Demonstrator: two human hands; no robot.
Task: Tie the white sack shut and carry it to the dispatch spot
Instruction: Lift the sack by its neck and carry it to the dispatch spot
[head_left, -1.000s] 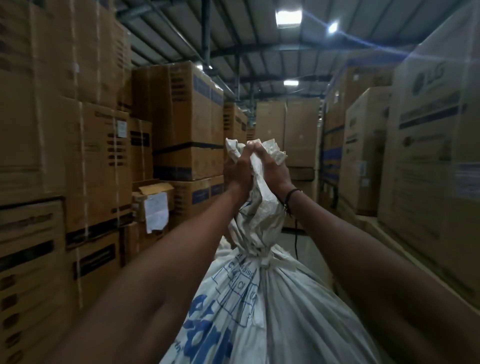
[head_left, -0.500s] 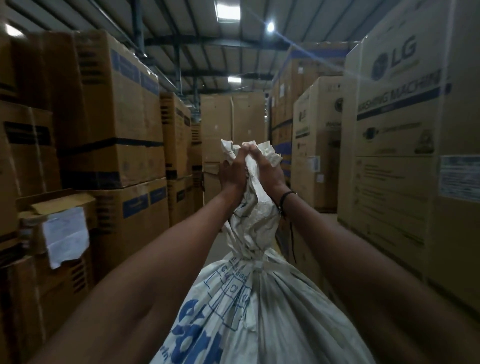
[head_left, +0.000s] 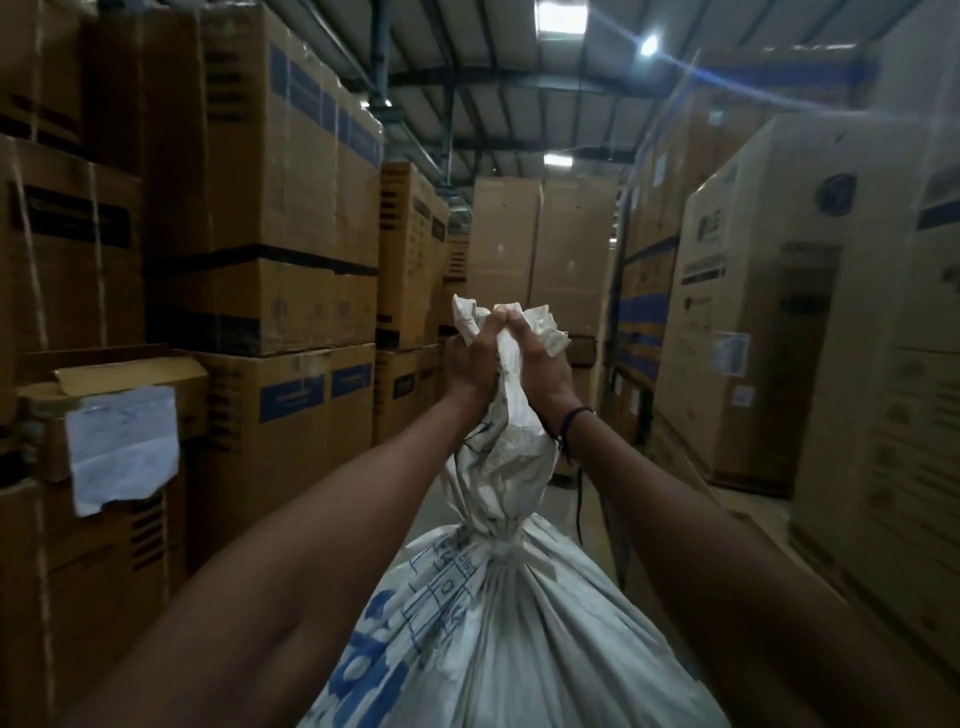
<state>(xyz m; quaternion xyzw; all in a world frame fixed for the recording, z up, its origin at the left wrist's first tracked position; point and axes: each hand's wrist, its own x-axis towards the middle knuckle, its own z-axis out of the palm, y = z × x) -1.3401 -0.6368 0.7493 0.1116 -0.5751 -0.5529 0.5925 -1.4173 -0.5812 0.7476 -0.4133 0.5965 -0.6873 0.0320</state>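
Observation:
A full white sack (head_left: 524, 634) with blue print hangs in front of me, filling the bottom middle of the head view. Its neck is cinched by a white tie (head_left: 496, 548), and the gathered top rises above that. My left hand (head_left: 470, 358) and my right hand (head_left: 540, 358) clasp the crumpled top of the neck side by side, held out at chest height. A dark band sits on my right wrist (head_left: 574, 421). The sack's bottom is out of frame.
I stand in a warehouse aisle. Tall stacked cardboard boxes (head_left: 270, 208) wall the left side, one with a loose paper sheet (head_left: 124, 447). Large appliance cartons (head_left: 810, 312) line the right. More cartons (head_left: 540, 249) close the aisle's far end. A strip of floor (head_left: 587, 499) runs ahead.
The boxes on the left have slid back past me and the view has swung slightly along the aisle. Both hands keep the same grip on the sack neck.

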